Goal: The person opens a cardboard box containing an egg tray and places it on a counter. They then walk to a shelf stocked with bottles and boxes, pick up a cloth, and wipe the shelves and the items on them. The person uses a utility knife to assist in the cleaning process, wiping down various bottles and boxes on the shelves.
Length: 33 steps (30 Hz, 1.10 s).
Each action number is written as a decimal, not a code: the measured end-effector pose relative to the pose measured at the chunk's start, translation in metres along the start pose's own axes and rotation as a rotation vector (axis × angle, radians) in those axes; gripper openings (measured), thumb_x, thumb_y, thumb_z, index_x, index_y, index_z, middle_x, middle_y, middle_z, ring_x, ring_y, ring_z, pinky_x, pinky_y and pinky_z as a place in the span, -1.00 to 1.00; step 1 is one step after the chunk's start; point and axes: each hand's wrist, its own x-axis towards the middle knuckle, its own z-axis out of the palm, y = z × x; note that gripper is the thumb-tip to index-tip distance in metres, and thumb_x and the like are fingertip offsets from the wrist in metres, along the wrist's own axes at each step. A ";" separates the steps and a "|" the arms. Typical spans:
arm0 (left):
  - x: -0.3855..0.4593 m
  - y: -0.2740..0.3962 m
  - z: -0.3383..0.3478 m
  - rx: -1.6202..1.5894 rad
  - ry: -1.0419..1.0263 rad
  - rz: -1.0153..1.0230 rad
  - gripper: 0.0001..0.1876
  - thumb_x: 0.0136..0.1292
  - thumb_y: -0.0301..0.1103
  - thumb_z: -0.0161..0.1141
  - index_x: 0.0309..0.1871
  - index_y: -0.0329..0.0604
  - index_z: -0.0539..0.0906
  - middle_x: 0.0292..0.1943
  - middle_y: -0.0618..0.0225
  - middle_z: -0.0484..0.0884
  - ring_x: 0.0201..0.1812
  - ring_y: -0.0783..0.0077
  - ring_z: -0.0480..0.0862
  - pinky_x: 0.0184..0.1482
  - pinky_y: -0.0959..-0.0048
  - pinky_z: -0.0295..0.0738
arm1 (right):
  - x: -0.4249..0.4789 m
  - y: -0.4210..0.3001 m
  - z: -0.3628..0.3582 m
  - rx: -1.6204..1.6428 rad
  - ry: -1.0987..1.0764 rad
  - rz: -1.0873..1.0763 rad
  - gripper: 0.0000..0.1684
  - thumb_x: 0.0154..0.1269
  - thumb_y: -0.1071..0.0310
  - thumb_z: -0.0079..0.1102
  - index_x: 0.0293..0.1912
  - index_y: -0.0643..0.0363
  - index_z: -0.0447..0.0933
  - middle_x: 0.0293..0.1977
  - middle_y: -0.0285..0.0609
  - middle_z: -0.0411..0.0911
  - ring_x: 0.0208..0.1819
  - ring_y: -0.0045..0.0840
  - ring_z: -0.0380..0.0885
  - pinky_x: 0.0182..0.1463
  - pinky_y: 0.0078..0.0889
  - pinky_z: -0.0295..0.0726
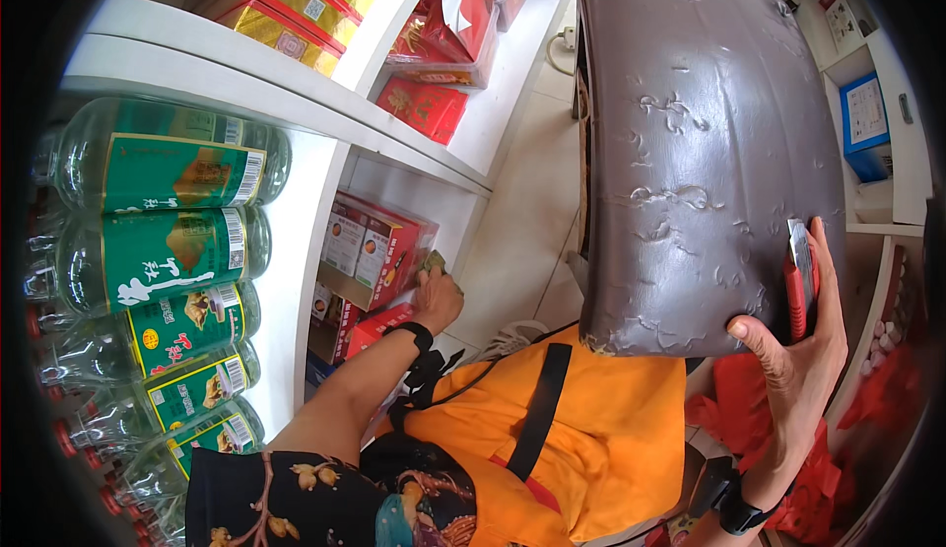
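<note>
My left hand (441,301) reaches down to the left, in front of the lower white shelf. A small crumpled greenish piece (431,260) shows at its fingertips; what it is made of cannot be told. Printed cardboard boxes (363,247) lie beside that hand. On the right, my right hand (802,358) rests on the edge of a worn brown stool cushion (687,155), whose leather-like cover is creased and peeling. Between its thumb and fingers lies a red utility knife (795,296), the metal end pointing away from me.
Large glass bottles with green labels (185,240) line the shelf at left. Above stand gold and red boxes (295,29) and a clear plastic bin (480,66) of red packets. Red plastic bags (761,406) lie at right. A blue box (865,126) sits on the far right shelf.
</note>
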 end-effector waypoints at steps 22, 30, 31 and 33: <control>0.005 0.007 0.001 -0.037 0.288 0.171 -0.78 0.10 -0.42 0.21 -0.17 -0.24 0.60 -0.02 0.03 0.46 0.10 -0.07 0.39 0.11 0.05 0.35 | -0.008 0.014 -0.005 0.014 -0.131 -0.124 0.38 -0.46 -0.25 0.55 0.36 0.26 0.26 0.41 -0.08 0.21 0.35 -0.28 0.33 0.40 -0.16 0.36; -0.009 -0.012 0.006 -0.257 -0.201 -0.231 -0.72 0.11 -0.35 0.17 -0.12 -0.26 0.64 -0.10 -0.04 0.59 0.04 -0.09 0.53 0.11 0.13 0.45 | -0.012 0.005 -0.013 -0.160 -0.082 -0.146 0.29 -0.44 -0.23 0.56 0.34 0.11 0.34 0.40 0.00 0.22 0.36 -0.22 0.32 0.36 -0.14 0.42; -0.001 -0.008 -0.002 -0.370 -0.330 -0.280 -0.72 0.11 -0.36 0.15 -0.12 -0.26 0.65 -0.12 -0.04 0.61 0.02 -0.08 0.56 0.10 0.13 0.46 | -0.012 0.011 -0.017 -0.129 -0.050 -0.113 0.28 -0.42 -0.23 0.57 0.34 0.12 0.34 0.39 0.03 0.22 0.37 -0.21 0.31 0.36 -0.13 0.41; 0.016 0.011 0.000 -0.557 -0.103 -0.201 -0.73 0.09 -0.42 0.08 -0.13 -0.25 0.63 -0.16 -0.03 0.65 0.00 -0.05 0.61 0.08 0.16 0.48 | -0.010 0.033 -0.025 -0.120 0.029 -0.058 0.18 -0.24 -0.16 0.59 0.34 0.19 0.33 0.34 0.08 0.29 0.34 -0.18 0.34 0.37 -0.12 0.39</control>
